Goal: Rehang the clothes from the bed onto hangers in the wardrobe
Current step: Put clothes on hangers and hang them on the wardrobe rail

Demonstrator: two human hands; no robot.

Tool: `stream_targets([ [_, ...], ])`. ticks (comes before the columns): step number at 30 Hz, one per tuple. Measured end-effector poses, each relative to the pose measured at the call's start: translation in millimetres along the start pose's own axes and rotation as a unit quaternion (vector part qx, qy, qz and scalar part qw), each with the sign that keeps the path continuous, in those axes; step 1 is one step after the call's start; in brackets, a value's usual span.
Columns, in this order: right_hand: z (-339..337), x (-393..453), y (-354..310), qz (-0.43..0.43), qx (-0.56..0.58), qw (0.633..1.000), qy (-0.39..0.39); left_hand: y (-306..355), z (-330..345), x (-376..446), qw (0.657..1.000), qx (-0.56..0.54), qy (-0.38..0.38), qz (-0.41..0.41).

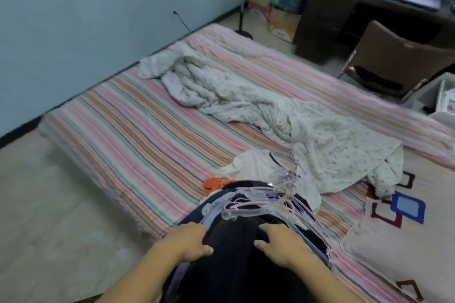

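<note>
A heap of dark clothes (pixel 236 253) with several pink and clear plastic hangers (pixel 266 202) lies at the near edge of the striped bed (pixel 128 125). An orange garment (pixel 214 184) and a cream garment (pixel 256 165) poke out behind the heap. My left hand (pixel 189 241) grips the left side of the top black garment, fingers curled into the cloth. My right hand (pixel 280 246) lies on the garment's right side with its fingers spread and bent onto the fabric. No wardrobe is in view.
A crumpled white floral quilt (pixel 270 106) stretches across the bed. A patterned pillow (pixel 403 233) lies at the right. Beyond the bed stand a dark desk (pixel 344 7), a brown chair (pixel 398 56), a standing fan (pixel 243 7) and cardboard boxes (pixel 283 19). Tiled floor (pixel 49 216) lies left.
</note>
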State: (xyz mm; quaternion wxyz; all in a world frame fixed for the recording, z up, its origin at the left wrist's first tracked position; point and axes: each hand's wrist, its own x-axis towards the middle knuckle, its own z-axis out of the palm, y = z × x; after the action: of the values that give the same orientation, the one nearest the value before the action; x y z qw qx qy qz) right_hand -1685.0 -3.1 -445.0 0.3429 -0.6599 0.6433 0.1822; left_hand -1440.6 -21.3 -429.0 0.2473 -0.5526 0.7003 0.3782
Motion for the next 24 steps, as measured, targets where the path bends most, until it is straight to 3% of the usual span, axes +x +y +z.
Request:
stream_targets([
  [6,-98.8,-112.0,-143.8,-0.229,0.011,0.973,0.029,-40.6,-58.1,-196.3,0.98,-0.052,0.183,-0.061],
  [12,-156.5,-236.5,-283.0,-0.411,-0.109,0.899,0.101,-86.4,-58.0,-409.5,0.938,-0.094,0.303,-0.137],
  [18,-126.2,-335.7,-397.4,-0.545,-0.209,0.8,0.136,-131.0,24.8,-570.7,0.888,-0.153,0.344,-0.265],
  [22,-88.7,-375.6,-466.8,-0.639,-0.238,0.721,0.126,-137.4,87.8,-644.0,0.828,-0.206,0.373,-0.365],
  [24,-67.2,-394.0,-499.4,-0.668,-0.231,0.701,0.096,-130.9,120.7,-669.5,0.795,-0.24,0.373,-0.414],
])
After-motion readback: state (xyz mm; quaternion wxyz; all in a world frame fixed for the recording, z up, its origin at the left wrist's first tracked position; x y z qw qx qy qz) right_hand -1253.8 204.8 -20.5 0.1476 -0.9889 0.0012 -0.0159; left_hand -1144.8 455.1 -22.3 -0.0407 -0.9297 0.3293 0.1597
